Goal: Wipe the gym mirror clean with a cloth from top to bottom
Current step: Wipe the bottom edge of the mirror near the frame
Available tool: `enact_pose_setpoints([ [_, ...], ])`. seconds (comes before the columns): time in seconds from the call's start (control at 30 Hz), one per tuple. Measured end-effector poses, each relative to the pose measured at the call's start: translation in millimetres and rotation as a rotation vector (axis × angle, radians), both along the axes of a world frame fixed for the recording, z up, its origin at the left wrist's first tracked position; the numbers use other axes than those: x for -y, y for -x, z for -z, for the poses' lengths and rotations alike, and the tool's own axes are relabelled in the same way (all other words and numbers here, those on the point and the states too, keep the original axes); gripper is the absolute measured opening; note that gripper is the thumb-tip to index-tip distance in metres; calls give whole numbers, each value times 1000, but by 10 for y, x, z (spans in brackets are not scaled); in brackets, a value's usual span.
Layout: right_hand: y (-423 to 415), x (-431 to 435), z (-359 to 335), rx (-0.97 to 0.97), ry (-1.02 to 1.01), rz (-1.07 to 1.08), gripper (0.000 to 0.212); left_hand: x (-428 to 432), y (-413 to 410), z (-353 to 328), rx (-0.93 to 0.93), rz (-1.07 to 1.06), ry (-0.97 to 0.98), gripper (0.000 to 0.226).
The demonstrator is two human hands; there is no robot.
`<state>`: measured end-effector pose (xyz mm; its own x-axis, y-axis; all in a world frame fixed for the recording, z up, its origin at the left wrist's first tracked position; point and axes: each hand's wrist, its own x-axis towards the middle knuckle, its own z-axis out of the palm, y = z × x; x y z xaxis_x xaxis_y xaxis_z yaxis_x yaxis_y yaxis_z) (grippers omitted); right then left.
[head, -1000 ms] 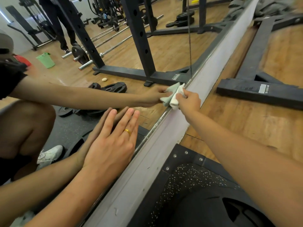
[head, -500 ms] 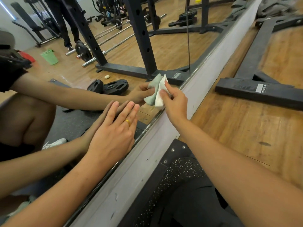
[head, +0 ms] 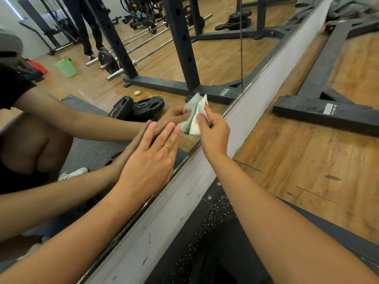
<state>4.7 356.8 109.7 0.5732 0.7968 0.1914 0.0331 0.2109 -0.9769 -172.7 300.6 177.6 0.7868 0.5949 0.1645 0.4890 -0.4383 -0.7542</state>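
Moved since the earlier frames: right hand (head: 214,136) and cloth (head: 194,128), drawn back along the mirror's lower edge toward the left hand (head: 149,167), and raised off the ledge onto the glass.

1. Right fingers (head: 209,112): curled, thumb and forefinger pinching the bunched cloth. The pinch keeps a firm wad facing the glass.
2. Cloth: white, crumpled, centre of frame. It touches the mirror (head: 215,58) just above its bottom edge and meets its own reflection.
3. Left fingers (head: 147,138): straight, close together, flat on the glass, holding nothing, with a ring (head: 167,148) on one. Judged to be a brace for leaning in low.
4. Mirror: fills the upper left of frame and reflects gym racks and plates.
5. Ledge (head: 256,95): grey strip at the mirror's foot, running from lower left to upper right.
6. Floor (head: 307,160): wood, right of frame, carrying a black rack foot (head: 324,113). A speckled mat (head: 205,232) lies at bottom centre.

Progress, as judged: the cloth is working the lowest band, so the top-to-bottom pass looks near its end.
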Motion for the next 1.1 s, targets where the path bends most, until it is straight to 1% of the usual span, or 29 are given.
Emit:
enact_pose_setpoints([
  [0.07, -41, 26, 134, 4, 83, 11, 39, 9, -1, -13, -16, -5, -2, 60],
  [0.13, -69, 45, 204, -56, 179, 18, 40, 20, 0, -20, -22, -11, -9, 61],
  [0.17, -64, 41, 176, -84, 184, 28, 40, 23, 0, -19, -23, -10, -7, 61],
  [0.27, 0, -29, -80, -87, 43, 51, 39, 21, -1, -10, -19, -6, -3, 60],
  [0.33, 21, -59, -240, -21, -47, 52, 38, 21, 1, -9, 0, -3, -4, 61],
  [0.4, 5, -59, -225, 64, -80, 45, 39, 20, -2, -4, 7, -2, -4, 61],
  [0.5, -28, -22, 71, 143, 39, 35, 41, 15, -4, -8, -1, -6, 7, 61],
  [0.57, -27, 11, 271, 125, 163, 37, 41, 20, -8, -18, -13, -18, 16, 62],
  [0.63, 4, 21, 319, 90, 206, 47, 41, 22, -11, -23, -19, -26, 23, 61],
  [0.73, 80, 22, 107, 41, 80, 41, 40, 21, -17, -20, -15, -22, 22, 61],
  [0.8, 79, 31, -41, 87, -44, 23, 40, 15, -16, -13, -9, -23, 15, 61],
  [0.87, 37, 25, -75, 123, -108, -5, 40, 11, -12, -11, -12, -28, 12, 60],
  [1.1, 3, -11, 27, 43, -14, 17, 43, 15, -14, -8, -14, -36, 26, 61],
])
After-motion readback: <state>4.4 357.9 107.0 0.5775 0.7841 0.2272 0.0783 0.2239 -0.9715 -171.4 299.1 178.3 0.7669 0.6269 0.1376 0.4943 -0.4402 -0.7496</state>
